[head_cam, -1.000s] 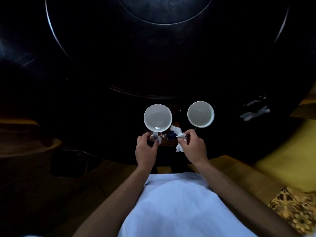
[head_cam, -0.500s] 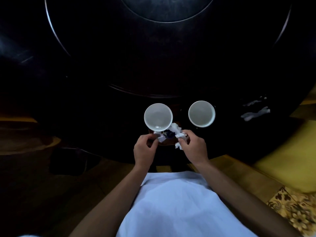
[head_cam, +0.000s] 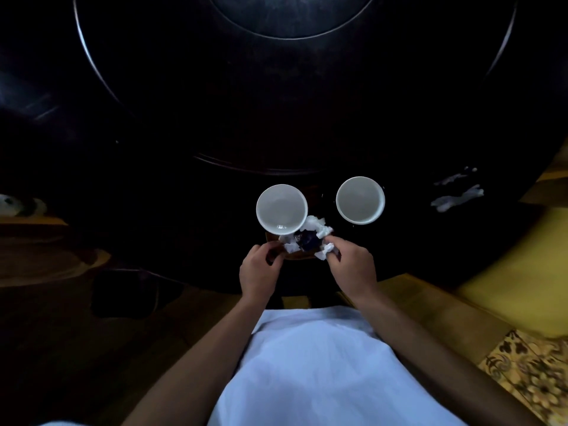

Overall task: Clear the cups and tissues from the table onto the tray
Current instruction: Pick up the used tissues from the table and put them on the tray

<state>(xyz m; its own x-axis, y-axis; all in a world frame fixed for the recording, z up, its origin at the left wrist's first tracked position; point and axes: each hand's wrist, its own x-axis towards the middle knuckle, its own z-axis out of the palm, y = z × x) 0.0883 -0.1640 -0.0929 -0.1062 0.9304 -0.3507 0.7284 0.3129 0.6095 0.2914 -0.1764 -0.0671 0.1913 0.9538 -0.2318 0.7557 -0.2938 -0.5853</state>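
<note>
Two white cups stand on the dark table: the left cup [head_cam: 282, 209] sits on the far rim of a small brown tray [head_cam: 299, 257], and the right cup [head_cam: 360, 200] is on the tabletop beside it. Crumpled white tissues [head_cam: 316, 225] lie on the tray around something dark. My right hand [head_cam: 352, 267] pinches one tissue [head_cam: 325, 252] at the tray's near right side. My left hand [head_cam: 258, 272] is curled at the tray's near left rim, with another tissue [head_cam: 291, 246] just past its fingertips. It is too dark to tell whether that hand holds anything.
More white tissue scraps [head_cam: 458, 198] lie on the table far to the right. A raised round turntable [head_cam: 276, 170] fills the table's middle. A yellow chair seat [head_cam: 516, 272] stands at the right, and patterned floor tiles [head_cam: 531, 370] show below it.
Both hands moved forward to the tray. The tissue my left hand held now lies on the tray by the left cup. My right hand's tissue now sits over the tray.
</note>
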